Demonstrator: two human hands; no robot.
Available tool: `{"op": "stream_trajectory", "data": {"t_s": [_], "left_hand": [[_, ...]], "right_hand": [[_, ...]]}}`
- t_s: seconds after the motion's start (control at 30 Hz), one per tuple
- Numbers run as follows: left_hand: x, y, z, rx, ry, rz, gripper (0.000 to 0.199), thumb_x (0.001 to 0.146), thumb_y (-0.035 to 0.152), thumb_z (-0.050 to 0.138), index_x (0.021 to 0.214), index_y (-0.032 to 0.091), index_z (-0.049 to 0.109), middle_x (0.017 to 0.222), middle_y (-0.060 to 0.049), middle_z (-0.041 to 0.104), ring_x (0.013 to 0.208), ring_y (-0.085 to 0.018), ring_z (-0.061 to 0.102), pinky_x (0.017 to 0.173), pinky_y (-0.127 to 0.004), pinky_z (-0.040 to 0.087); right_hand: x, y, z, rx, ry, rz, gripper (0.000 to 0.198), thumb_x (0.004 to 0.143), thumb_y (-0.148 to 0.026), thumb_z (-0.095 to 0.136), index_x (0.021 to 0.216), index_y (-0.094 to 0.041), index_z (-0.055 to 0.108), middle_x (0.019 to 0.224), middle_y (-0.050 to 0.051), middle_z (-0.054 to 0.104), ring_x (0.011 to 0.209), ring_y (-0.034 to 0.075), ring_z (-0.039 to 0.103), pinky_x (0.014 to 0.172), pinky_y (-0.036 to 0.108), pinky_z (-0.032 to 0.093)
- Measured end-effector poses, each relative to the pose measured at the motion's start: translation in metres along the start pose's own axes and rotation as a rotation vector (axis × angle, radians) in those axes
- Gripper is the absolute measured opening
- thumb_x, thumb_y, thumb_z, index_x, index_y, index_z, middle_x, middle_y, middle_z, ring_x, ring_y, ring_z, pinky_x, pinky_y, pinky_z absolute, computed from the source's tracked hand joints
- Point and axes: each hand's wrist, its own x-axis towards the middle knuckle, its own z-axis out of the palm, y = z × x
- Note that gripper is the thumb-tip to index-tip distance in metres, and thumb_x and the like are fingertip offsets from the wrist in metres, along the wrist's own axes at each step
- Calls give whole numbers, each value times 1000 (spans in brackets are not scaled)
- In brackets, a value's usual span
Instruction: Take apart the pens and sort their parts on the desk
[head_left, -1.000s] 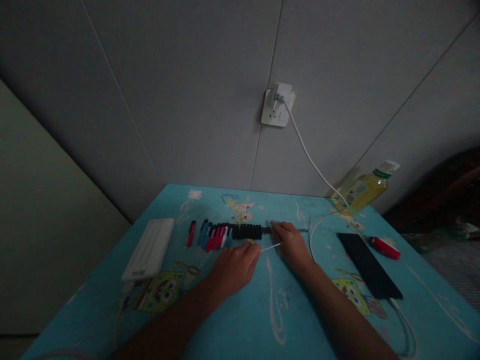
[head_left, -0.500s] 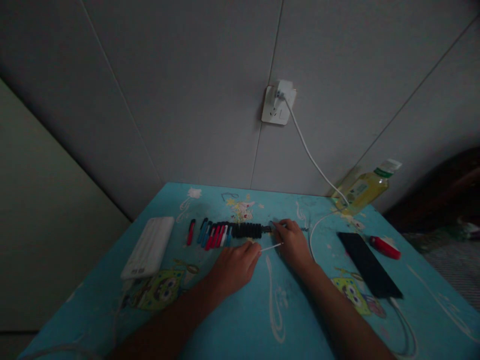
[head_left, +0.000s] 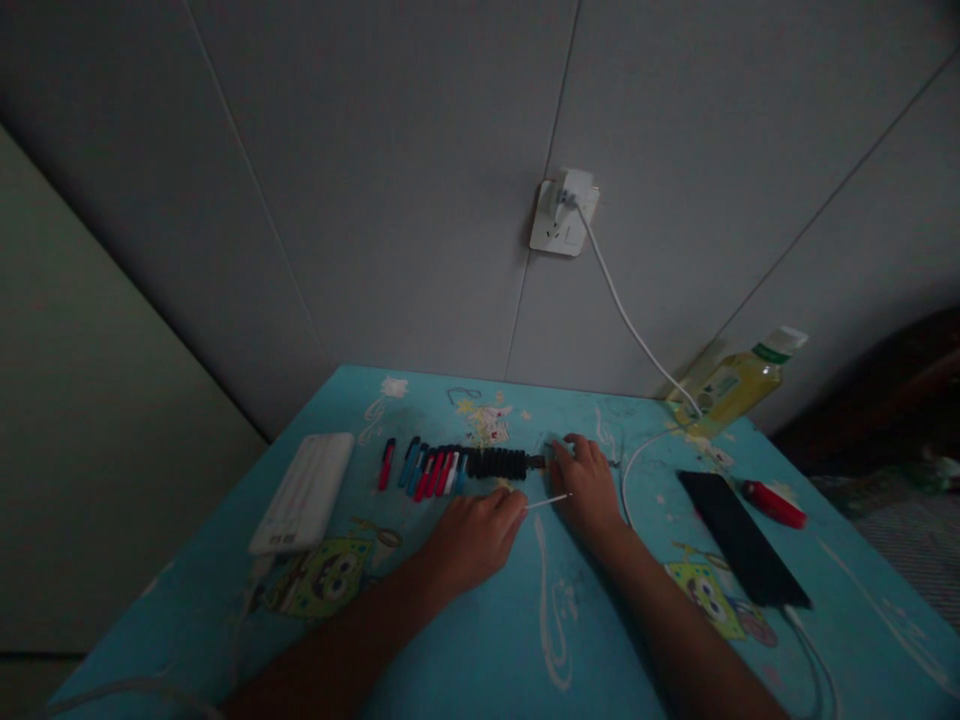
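My left hand (head_left: 480, 535) is closed in a pinch on a thin white stick that looks like a pen refill (head_left: 549, 501); its tip points right, towards my right wrist. My right hand (head_left: 585, 480) rests low over the table, fingers bent and fingertips at the right end of a row of black pieces (head_left: 499, 463). Something small and dark shows by its fingertips, too small to name. Left of the black row lie several short pens or pen barrels (head_left: 431, 472) in red, blue and white with dark ends. One red pen (head_left: 386, 465) lies apart from them.
A white power bank (head_left: 304, 495) with a cable lies at the left of the blue table (head_left: 480, 650). On the right are a black phone (head_left: 742, 538) on a cable, a red object (head_left: 776, 503) and a yellow bottle (head_left: 735, 390). A white charger (head_left: 574, 190) sits in the wall socket.
The camera view has shifted slightly. My left hand still holds the white stick, now a little lower. The right hand's fingers have shifted slightly beside the black row.
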Motion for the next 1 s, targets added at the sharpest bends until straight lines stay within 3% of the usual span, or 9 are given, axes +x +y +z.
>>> {"op": "stream_trajectory", "data": {"t_s": [0.37,0.67,0.87,1.0], "left_hand": [[0,-1,-1,-11,-23,-24,21,102,27,35,100,22,56,89,-3,67,80,-18,67,64,-27,45],[0,-1,0,-8,-36,-35,23,103,28,33,103,24,56,92,-2,68,81,-19,67,64,-29,45],[0,-1,-3,-1,-44,-26,25,103,29,32,102,23,56,91,-2,67,80,-19,66,63,-30,44],[0,0,-5,-1,-47,-29,25,103,29,32,101,23,56,90,-3,66,81,-19,66,64,-29,45]], "right_hand": [[18,-2,6,-144,-33,9,20,95,-20,50,95,-17,70,127,15,56,117,31,44,95,43,33],[11,5,-8,-74,-40,40,28,100,-26,42,95,-19,69,93,10,69,93,25,55,85,35,33],[4,1,-7,-14,-82,14,25,100,-28,44,106,-21,68,95,8,70,93,24,56,82,33,33],[2,-5,-8,0,-113,3,25,99,-30,45,102,-22,68,96,8,71,93,25,56,79,33,32]]}}
